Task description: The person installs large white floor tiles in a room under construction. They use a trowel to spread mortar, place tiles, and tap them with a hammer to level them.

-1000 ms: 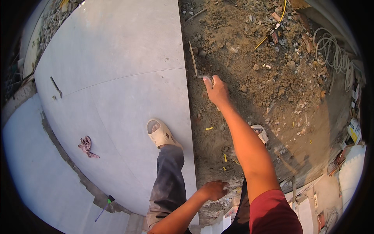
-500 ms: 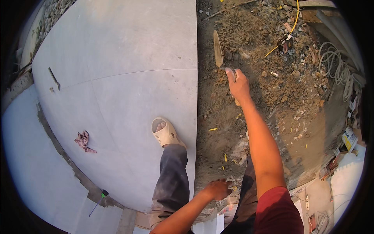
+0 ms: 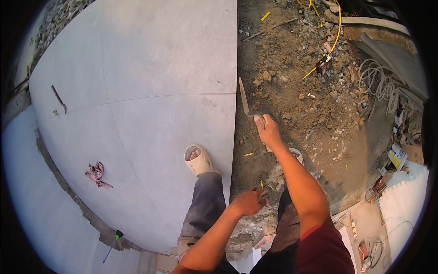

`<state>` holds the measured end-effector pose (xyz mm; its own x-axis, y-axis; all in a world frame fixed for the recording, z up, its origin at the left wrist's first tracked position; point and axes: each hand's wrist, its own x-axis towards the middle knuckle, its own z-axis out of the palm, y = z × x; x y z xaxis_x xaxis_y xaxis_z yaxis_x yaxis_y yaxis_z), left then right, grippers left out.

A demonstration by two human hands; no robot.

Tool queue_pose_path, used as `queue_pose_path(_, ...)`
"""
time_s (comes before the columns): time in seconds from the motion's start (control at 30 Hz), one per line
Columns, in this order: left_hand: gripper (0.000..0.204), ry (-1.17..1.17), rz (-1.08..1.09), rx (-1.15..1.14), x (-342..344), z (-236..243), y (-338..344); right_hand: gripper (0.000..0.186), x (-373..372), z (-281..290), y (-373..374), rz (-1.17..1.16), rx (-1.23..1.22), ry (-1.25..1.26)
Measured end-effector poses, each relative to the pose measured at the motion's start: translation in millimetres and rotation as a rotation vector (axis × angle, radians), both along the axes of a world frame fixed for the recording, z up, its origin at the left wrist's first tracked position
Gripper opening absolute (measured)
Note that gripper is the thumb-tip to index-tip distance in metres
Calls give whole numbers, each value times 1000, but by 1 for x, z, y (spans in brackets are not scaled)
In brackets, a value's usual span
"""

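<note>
My right hand is closed round the handle of a trowel. The trowel's long narrow blade points away from me, beside the straight edge of the large grey slab and over the brown soil. Lower down, my left hand hangs above the soil close to my legs. Its fingers are loosely bent and apart, and I see nothing held in them. My left foot in a beige slipper stands on the slab; the other slipper, on the soil, is partly hidden by my right forearm.
On the slab's left lie a crumpled pinkish cloth and a dark bar-like tool. A yellow cable crosses the rubble at the far right, near a coiled pale hose. A green-headed brush lies at the lower left.
My right hand has drawn the trowel nearer and leftward, its blade now beside the slab's edge. My left hand has risen forward from near my legs. The whole view has shifted slightly.
</note>
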<state>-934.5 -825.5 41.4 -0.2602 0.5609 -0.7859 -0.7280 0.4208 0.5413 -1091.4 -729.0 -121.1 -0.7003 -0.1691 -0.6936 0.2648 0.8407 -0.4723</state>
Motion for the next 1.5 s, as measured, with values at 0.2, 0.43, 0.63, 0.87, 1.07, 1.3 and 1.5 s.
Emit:
queue_pose_path(0.2,74,249,48,-534,-41,-26,-130,51,-61,31,6,62,-86,94)
queue_pose_path(0.43,124,452,43,-1165,-222,-132,-287,39,-96,-41,-13,147,-93,129)
queue_pose_path(0.63,147,229,221,-1233,-324,-208,-263,35,-121,-63,-46,59,-243,58)
queue_pose_path(0.87,147,261,256,-1200,-319,-212,-261,40,-156,-54,-38,-258,-246,278)
queue_pose_path(1.07,152,241,241,-1222,-323,-215,-263,37,-127,-54,-48,-7,-266,144)
queue_pose_path(1.3,153,252,233,-1237,-323,-220,-263,45,-229,-78,-88,-86,-95,296)
queue_pose_path(1.5,153,238,254,-1218,-316,-215,-266,45,-189,-68,-54,5,-227,198)
